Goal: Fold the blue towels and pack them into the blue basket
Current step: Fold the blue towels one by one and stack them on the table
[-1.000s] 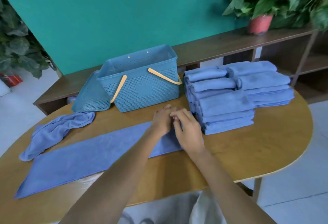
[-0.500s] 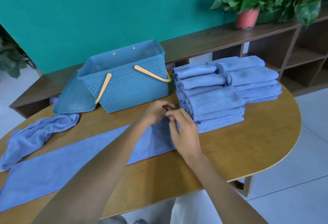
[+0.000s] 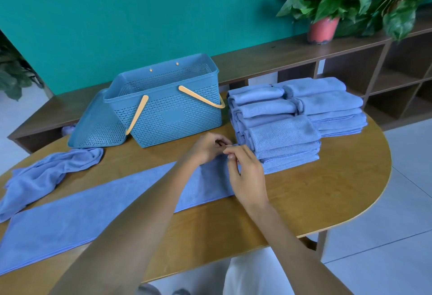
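- Left hand (image 3: 207, 148) and right hand (image 3: 245, 175) both pinch the far end of the long towel (image 3: 98, 210) lying flat on the table (image 3: 327, 201).
- Risk: uneven lift skews the fold.
- Risk: knuckles nudge the folded stack (image 3: 284, 141) just beside.
- Basket (image 3: 168, 117) stands unpacked behind.

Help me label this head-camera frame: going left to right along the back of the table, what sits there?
Crumpled towel → basket lid leaning on the basket → blue basket → stacks of folded towels.
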